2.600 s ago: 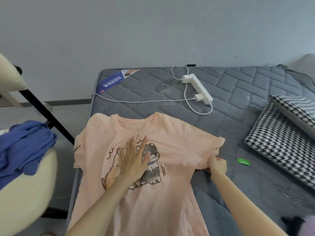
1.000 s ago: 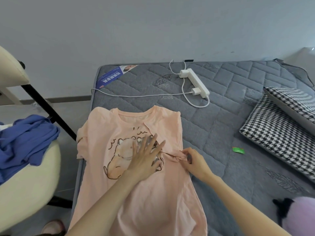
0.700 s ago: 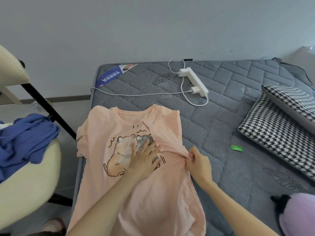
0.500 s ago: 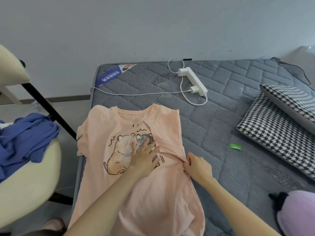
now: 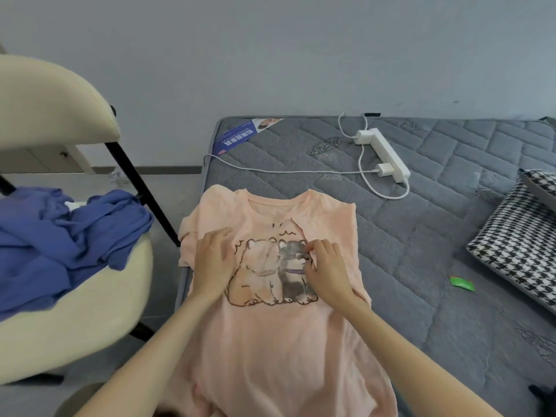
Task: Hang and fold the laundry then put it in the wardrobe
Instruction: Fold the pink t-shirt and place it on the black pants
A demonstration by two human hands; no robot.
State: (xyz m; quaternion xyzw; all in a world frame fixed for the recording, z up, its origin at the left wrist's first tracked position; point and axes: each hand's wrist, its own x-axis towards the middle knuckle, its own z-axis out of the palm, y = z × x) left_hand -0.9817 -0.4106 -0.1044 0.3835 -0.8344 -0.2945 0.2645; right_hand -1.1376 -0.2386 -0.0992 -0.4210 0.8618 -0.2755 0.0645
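Near end: the hem of the peach short-sleeved T-shirt with the bear-and-cat print (image 5: 270, 356) lies flat toward me, not yet folded; the shirt sits face up along the left edge of the grey quilted mattress (image 5: 421, 236).

Change 1: my right hand (image 5: 328, 269) has brought the right sleeve in over the chest; 2.6 s back that sleeve was spread out sideways; now the right flank is a straight fold line and the sleeve end sits on the print; the hand is curled, thumb and forefinger pinching that sleeve end down.

Change 2: my left hand (image 5: 215, 260) has left the middle of the print, where it pinned the cloth; it now rests flat, fingers straight, on the left chest just beside the left sleeve (image 5: 188, 236); that sleeve is still out, bunched at the mattress edge.

Read: right-side fold is done bar smoothing; left-side fold looks next, then the length fold; the wardrobe is not in view.

Further out: a small green scrap (image 5: 461, 283) lies to the right, well apart from the shirt; a black-and-white houndstooth cushion (image 5: 517, 245) is beyond it; a white power strip (image 5: 385, 155) and white cable (image 5: 285, 171) lie past the collar; a blue printed leaflet (image 5: 237, 136) is at the far-left corner.

Left of the bed: a cream padded chair (image 5: 75, 311) with a crumpled blue garment (image 5: 60, 236) on its seat; probably next in the queue.
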